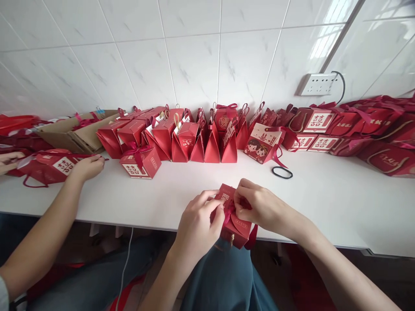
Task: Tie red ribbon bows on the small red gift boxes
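Observation:
A red gift box (238,229) with pale printed characters lies at the table's front edge, partly overhanging it. Across its top runs a dark red ribbon (229,212), gathered near the middle. On the box's left side, my left hand (204,211) has its fingers bent and pressed at the ribbon. My right hand (256,201) pinches the ribbon from the right, its fingertips close to the gathered part. A loose ribbon end hangs at the box's right, and a twisted cord handle shows at its near side. My fingers hide part of the ribbon.
Rows of red gift boxes (212,142) stand along the tiled wall, with more stacked at the right. A black hair tie (282,172) lies on the white table (311,203). At left, a co-worker's hands (87,167) handle another ribboned box (48,168) beside a cardboard carton (61,137).

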Demonstrator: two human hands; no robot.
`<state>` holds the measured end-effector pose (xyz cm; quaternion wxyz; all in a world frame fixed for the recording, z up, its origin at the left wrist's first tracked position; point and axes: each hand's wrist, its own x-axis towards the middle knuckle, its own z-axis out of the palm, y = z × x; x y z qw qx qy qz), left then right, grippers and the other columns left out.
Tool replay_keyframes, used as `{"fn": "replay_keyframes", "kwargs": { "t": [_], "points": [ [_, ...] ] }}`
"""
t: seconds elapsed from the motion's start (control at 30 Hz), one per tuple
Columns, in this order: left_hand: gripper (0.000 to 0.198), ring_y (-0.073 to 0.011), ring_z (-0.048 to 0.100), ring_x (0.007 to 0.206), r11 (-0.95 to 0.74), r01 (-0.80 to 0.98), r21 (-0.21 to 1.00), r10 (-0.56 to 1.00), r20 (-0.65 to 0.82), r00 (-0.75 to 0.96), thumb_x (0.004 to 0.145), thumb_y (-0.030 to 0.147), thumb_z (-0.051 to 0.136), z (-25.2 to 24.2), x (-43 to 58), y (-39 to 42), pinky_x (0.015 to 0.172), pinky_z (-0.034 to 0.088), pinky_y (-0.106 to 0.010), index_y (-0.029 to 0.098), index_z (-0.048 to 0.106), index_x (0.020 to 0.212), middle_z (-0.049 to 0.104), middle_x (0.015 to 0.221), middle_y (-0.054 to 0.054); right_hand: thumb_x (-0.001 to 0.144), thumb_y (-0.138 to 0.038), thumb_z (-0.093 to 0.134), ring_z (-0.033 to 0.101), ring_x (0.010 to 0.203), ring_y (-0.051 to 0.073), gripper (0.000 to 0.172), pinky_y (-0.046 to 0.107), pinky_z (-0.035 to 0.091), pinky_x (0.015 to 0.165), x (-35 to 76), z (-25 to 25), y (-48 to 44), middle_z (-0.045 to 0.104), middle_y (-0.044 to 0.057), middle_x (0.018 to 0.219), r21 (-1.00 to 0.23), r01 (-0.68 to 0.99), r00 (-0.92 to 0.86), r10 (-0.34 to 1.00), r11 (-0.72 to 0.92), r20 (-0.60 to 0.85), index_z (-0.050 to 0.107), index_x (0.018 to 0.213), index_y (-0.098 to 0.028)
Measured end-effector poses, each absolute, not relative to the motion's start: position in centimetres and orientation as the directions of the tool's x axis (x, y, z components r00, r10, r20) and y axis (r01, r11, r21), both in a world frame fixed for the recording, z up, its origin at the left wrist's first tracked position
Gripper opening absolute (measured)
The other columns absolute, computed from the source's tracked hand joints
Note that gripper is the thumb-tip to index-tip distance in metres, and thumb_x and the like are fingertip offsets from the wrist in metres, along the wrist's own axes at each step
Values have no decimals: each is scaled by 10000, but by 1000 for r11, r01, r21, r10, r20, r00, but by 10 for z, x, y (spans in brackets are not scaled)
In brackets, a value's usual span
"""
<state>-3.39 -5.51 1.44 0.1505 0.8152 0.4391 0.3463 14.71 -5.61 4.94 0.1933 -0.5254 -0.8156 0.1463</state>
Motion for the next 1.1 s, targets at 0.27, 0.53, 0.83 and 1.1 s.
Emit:
{"fn": "replay_keyframes", "kwargs": {
  "t": [0.27, 0.53, 0.83, 1.1],
  "points": [
    [114, -203, 567, 886, -702, 573, 424, 710, 490, 506, 834, 138, 564, 29, -25, -47, 817, 502, -369, 186, 642, 765, 639, 905, -44, 819, -43, 488, 481, 634, 127, 186, 257, 446, 619, 158, 46, -66, 506, 18, 779, -429, 706, -474, 826, 563, 304, 487, 716, -198],
    [104, -183, 574, 865, -736, 563, 376, 677, 402, 617, 826, 133, 592, 34, -19, -42, 814, 500, -335, 189, 643, 755, 643, 851, -17, 856, -118, 459, 500, 597, 149, 174, 277, 440, 583, 165, 32, -56, 526, 18, 728, -373, 653, -536, 750, 659, 388, 484, 715, -217],
    [170, -176, 553, 799, -614, 616, 493, 789, 372, 489, 729, 46, 547, 30, -17, -43, 706, 484, -292, 188, 476, 669, 575, 767, -10, 778, -45, 506, 503, 649, 143, 163, 286, 455, 624, 163, 38, -61, 527, 32, 796, -445, 714, -464, 841, 540, 276, 492, 708, -192],
    [184, -171, 527, 825, -599, 566, 567, 797, 350, 493, 765, 65, 536, 29, -20, -44, 718, 466, -286, 198, 432, 690, 535, 776, 1, 920, -145, 443, 515, 655, 157, 183, 333, 458, 669, 158, 42, -63, 553, 52, 787, -429, 717, -460, 835, 550, 301, 550, 773, -170]
  ]
}}
